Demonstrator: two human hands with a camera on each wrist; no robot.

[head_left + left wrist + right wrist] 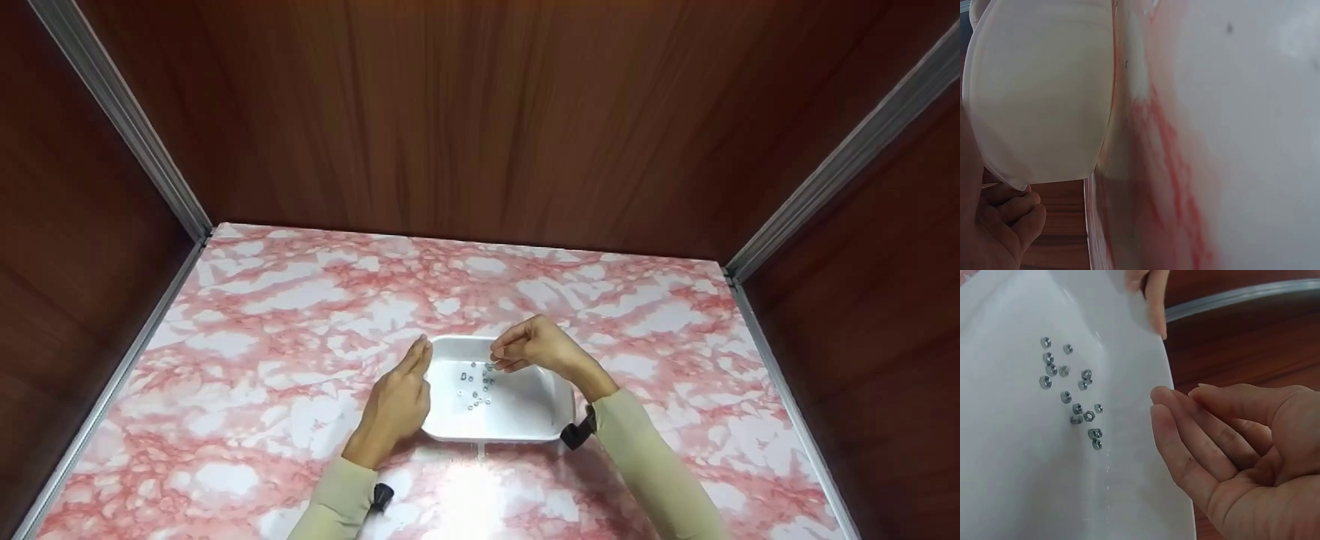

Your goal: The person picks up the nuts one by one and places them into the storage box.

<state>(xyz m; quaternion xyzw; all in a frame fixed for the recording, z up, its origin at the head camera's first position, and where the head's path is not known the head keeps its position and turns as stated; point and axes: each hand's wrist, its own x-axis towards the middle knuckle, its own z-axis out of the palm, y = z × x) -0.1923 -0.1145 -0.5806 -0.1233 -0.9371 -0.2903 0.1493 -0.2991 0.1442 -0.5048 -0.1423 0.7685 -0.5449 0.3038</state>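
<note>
A white rectangular tray (529, 409) is in front of me, with several small metal hex nuts (1077, 408) scattered over its floor. My left hand (396, 401) grips the tray's left edge; the left wrist view shows its curled fingers (1021, 216) at the tray's corner. Over the tray's far side is my right hand (546, 349), above the nuts. In the right wrist view its fingers (1171, 444) bend loosely, the thumb close to them, and nothing shows between them.
The tray stands on a table (285, 315) with a red and white marbled top. Dark wood-grain panels (450, 127) rise behind it and at both sides, with metal strips (135, 120) at the corners. A black band (577, 433) sits at my right wrist.
</note>
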